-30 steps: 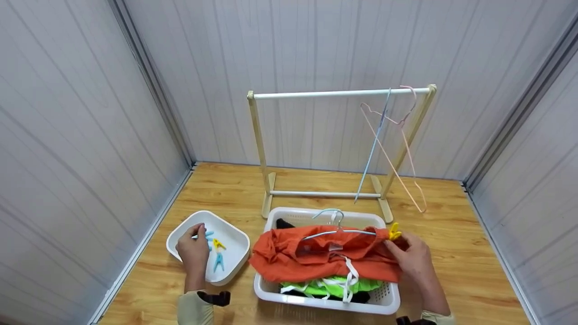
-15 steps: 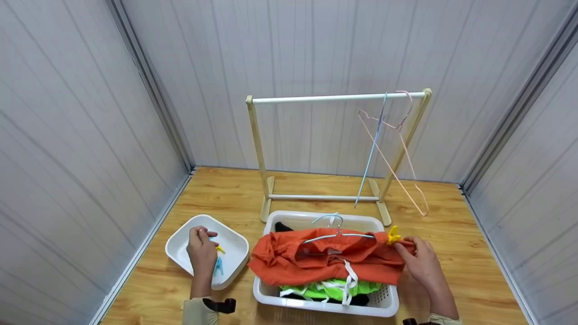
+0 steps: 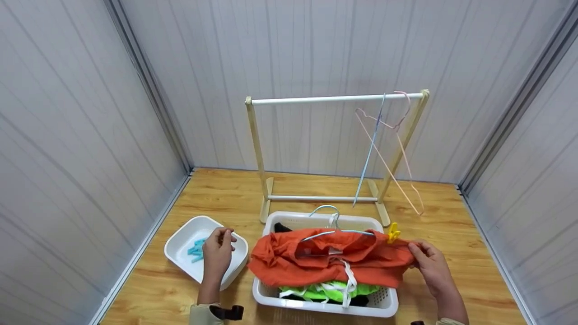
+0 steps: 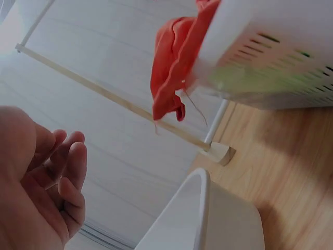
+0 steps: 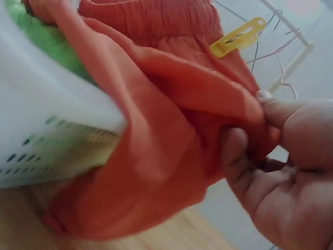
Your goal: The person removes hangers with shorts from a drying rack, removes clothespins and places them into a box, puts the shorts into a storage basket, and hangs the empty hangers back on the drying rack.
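Orange shorts (image 3: pixel 311 274) with a white drawstring lie across a white basket (image 3: pixel 325 309). A light-blue wire hanger (image 3: pixel 353 231) runs along inside their waistband, its hook standing up. My right hand (image 3: pixel 432 268) pinches the right side of the shorts between thumb and fingers. Just left of that hand, a yellow clothespin (image 5: pixel 238 37) is clipped to the waistband. Over the white tub (image 3: pixel 168 251) is my left hand (image 3: pixel 217 255), its fingers loosely curled; the left wrist view shows nothing in it. Several blue clothespins (image 3: pixel 196 251) lie in the tub, partly behind this hand.
Bright green cloth (image 3: pixel 334 291) and black cloth fill the basket beneath the shorts. Behind it stands a rack with a white rail (image 3: pixel 316 99). A blue hanger (image 3: pixel 368 158) and a pink hanger (image 3: pixel 408 168) hang at its right end. Walls enclose the wooden floor (image 3: pixel 226 189).
My left hand has moved rightward across the tub. The right hand has shifted right, away from the yellow clothespin, drawing the side of the shorts outward. The hanger hook has risen slightly.
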### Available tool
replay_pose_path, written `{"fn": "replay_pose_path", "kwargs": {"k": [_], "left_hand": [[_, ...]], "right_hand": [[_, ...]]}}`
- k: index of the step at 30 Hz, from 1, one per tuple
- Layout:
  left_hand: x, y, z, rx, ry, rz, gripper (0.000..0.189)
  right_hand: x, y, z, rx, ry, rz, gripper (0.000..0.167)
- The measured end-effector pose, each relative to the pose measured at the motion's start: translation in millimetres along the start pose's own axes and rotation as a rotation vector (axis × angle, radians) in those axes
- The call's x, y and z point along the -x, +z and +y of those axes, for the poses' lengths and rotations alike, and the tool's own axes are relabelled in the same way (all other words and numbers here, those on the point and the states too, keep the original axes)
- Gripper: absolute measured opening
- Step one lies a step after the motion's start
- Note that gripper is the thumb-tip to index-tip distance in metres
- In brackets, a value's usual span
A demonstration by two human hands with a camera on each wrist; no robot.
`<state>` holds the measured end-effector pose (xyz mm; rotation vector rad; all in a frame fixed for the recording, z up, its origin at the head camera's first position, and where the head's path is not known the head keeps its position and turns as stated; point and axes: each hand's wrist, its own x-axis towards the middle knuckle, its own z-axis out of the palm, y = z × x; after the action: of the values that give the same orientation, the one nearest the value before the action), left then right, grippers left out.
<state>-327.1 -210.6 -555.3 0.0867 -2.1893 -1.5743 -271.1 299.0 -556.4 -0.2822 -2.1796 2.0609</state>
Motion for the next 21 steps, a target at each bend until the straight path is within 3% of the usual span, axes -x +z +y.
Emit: {"fn": "replay_pose_path", "kwargs": {"k": [5,10,15,18,21], "left_hand": [[6.2,0.6,6.2,0.025,0.021,-0.069,0.015],[15.3,0.8,19.3,0.056,0.052,-0.122,0.013],[29.0,-5.7,67.4,0.058,0.126,-0.127,0.013],[35.8,-11.9,97.7,0.07,0.228,-0.133,0.013],[40.8,-15.2,116.6,0.075,0.338,-0.126,0.014]], "right_hand": [[9.5,5.9,-12.3,-0.052,-0.081,0.084,0.025],[19.4,17.1,-36.3,-0.126,-0.221,0.199,0.015],[27.1,29.1,-69.0,-0.175,-0.377,0.285,0.01],[30.2,36.0,-90.1,-0.206,-0.486,0.303,0.011],[31.6,40.7,-108.2,-0.211,-0.628,0.269,0.012]]}}
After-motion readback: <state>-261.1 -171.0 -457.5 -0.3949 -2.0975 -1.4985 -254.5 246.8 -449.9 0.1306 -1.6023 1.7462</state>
